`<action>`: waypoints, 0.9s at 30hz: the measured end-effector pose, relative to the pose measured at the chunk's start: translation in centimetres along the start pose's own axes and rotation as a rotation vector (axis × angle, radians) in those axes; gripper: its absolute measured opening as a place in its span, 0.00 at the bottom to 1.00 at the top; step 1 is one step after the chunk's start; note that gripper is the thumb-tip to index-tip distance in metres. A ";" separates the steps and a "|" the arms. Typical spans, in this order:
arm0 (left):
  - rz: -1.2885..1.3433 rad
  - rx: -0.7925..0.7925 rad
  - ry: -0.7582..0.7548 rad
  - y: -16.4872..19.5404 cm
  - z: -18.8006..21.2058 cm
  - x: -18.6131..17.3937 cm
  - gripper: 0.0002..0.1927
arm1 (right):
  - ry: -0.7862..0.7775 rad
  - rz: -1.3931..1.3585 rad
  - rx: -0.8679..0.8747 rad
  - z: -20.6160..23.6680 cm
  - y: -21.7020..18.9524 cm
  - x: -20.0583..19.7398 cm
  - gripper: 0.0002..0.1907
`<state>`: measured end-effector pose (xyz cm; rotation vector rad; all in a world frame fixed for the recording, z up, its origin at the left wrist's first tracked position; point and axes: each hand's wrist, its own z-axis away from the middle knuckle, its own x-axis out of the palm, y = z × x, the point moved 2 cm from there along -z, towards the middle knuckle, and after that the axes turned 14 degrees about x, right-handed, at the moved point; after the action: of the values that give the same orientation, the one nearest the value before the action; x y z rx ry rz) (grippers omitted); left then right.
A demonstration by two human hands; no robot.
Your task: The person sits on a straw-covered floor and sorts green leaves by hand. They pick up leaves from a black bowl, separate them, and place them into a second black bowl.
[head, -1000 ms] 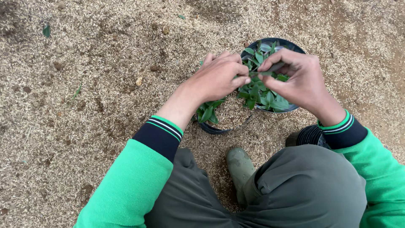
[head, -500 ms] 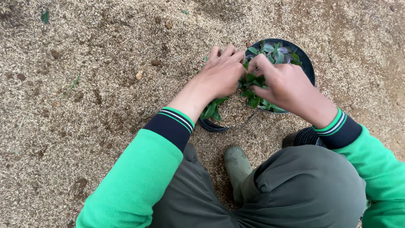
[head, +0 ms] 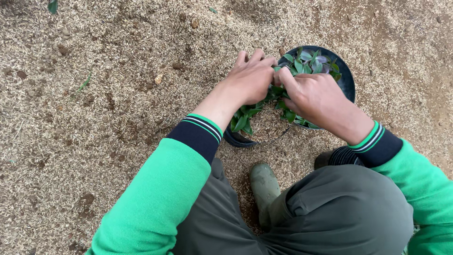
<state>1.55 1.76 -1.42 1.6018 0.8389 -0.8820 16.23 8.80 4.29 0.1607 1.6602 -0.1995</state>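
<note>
We see bright green sleeves with dark navy cuffs carrying thin white and green stripes, a black pot, green leaves, olive trousers, and pale tan husks.

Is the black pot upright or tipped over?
Upright. The black pot shows its round open rim from above, with the leafy plant and husk filling inside; both hands are in it.

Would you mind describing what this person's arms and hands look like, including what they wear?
Both hands, left hand and right hand, are bare, with no gloves. Each arm wears a bright green long sleeve ending in a dark navy ribbed cuff with thin white and green stripes.
</note>
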 end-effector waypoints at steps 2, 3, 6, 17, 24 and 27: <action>0.056 -0.092 -0.009 -0.4 -0.2 -0.3 0.18 | -0.016 -0.012 0.022 -0.1 -0.1 0.4 0.25; 0.083 -0.139 -0.015 -0.7 -0.2 -0.4 0.18 | -0.045 -0.022 0.049 -0.3 -0.2 0.7 0.27; 0.054 -0.088 0.246 -1.6 0.3 -1.3 0.26 | -0.073 -0.098 0.077 -0.5 0.2 0.9 0.28; 0.022 -0.113 0.253 -1.8 0.7 -1.3 0.25 | -0.057 -0.118 0.140 -0.6 0.4 2.7 0.30; 0.031 -0.139 0.227 -1.9 0.6 -1.3 0.25 | -0.094 -0.265 0.182 -0.9 0.1 2.3 0.31; 0.039 -0.136 0.224 -1.9 0.5 -1.3 0.26 | -0.170 -0.386 0.247 -0.4 0.6 1.8 0.31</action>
<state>-0.75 1.53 -1.23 1.6103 0.9986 -0.6116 15.78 9.44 2.50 0.0061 1.4803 -0.6937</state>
